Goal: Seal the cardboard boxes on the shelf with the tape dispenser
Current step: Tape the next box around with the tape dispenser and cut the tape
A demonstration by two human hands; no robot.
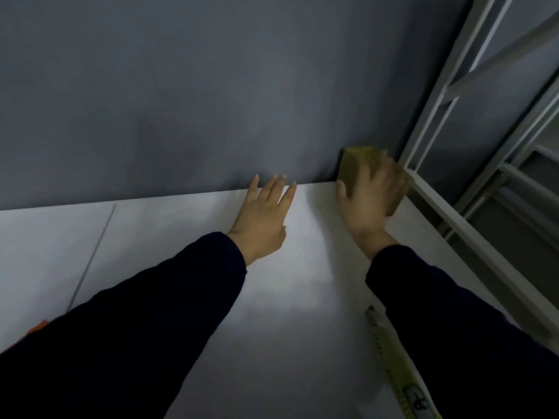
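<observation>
- Nearest the lens, two dark sleeves (151, 328) ran up from the bottom edge toward the cardboard box (360, 155), which sat in the far right corner of the white shelf surface (287, 297).
- A yellow-green utility knife (393, 367) lay on that surface well nearer than the box, just beside the right sleeve (a snag risk if the box were dragged straight back).
- An orange sliver (37, 326) peeked from behind the left sleeve, far left of the box. Too little showed to say whether it was the tape dispenser, and none was visible elsewhere.
- The left hand (263, 219) lay left of the box and apart from it, palm down, fingers straight and spread, holding nothing.
- The right hand (369, 201) was on the box itself, thumb against its left face and fingers curled over its top and right side. Motion blur hid how firm the hold was.
- The step in hand looked like fetching the box out for taping. Done well, the left hand would close on the box's left face, and the box would be lifted rather than slid, to the open surface left of the knife, flaps uppermost.
- Behind the box rose a grey wall (211, 86), and close on its right stood a white metal rack (453, 86), leaving those fingers little room.
</observation>
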